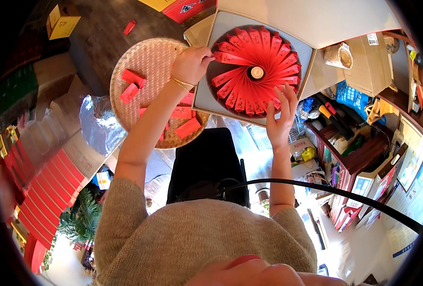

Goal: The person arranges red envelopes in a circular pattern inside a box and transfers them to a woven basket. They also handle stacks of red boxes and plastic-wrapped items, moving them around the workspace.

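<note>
Packets, red and slim, are lying fanned in a ring inside a round well of a shallow grey box, all pointing toward a small white disc at the centre. The left hand is reaching over the box's left edge, its fingers pinched narrow on the outer end of one packet at the upper left of the ring. The right hand is resting at the ring's lower right, fingers spread wide and lying on the packet ends there, holding nothing. A gold bangle is circling the left wrist. Just left of the box, touching it, a round woven tray is carrying more loose red packets. Both are sitting on the surface, with a yellow carton near its far left corner. Crinkled clear wrap is lying beside the tray's lower left rim. Red boxes are stacked at the far left.
</note>
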Demonstrator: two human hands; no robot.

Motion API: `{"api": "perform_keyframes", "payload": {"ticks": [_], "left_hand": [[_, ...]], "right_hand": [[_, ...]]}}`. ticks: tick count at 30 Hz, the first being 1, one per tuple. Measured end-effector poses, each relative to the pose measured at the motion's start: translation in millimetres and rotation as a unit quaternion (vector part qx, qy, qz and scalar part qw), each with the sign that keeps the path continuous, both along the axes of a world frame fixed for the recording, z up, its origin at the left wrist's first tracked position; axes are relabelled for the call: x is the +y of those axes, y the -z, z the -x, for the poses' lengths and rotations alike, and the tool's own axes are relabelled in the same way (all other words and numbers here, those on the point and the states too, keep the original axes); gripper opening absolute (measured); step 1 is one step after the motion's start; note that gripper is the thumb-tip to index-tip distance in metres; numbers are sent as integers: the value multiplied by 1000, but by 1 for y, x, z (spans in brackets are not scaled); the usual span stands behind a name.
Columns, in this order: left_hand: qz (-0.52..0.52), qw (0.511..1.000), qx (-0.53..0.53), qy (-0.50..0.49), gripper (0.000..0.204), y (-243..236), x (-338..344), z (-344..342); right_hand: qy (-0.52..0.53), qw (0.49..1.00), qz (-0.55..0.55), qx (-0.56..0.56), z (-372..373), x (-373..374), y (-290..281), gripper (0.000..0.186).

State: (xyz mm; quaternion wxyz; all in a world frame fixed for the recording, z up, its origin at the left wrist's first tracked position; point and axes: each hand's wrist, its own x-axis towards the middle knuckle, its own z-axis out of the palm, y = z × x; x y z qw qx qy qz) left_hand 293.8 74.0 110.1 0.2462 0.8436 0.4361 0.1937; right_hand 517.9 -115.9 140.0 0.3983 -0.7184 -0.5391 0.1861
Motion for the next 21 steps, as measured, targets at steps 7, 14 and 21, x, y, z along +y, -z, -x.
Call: {"api": "perform_keyframes", "payload": {"ticks": [7, 14, 21], "left_hand": [[-70, 989, 128, 37, 8, 11, 0, -8], [-103, 990, 93, -36, 62, -14, -30, -11], [-61, 980, 150, 113, 72, 12, -51, -4]], "right_hand": [[-8, 1000, -1, -11, 10, 6, -1, 38], [2, 1000, 4, -6, 14, 6, -2, 38], [-17, 1000, 3, 12, 26, -1, 5, 37]]}}
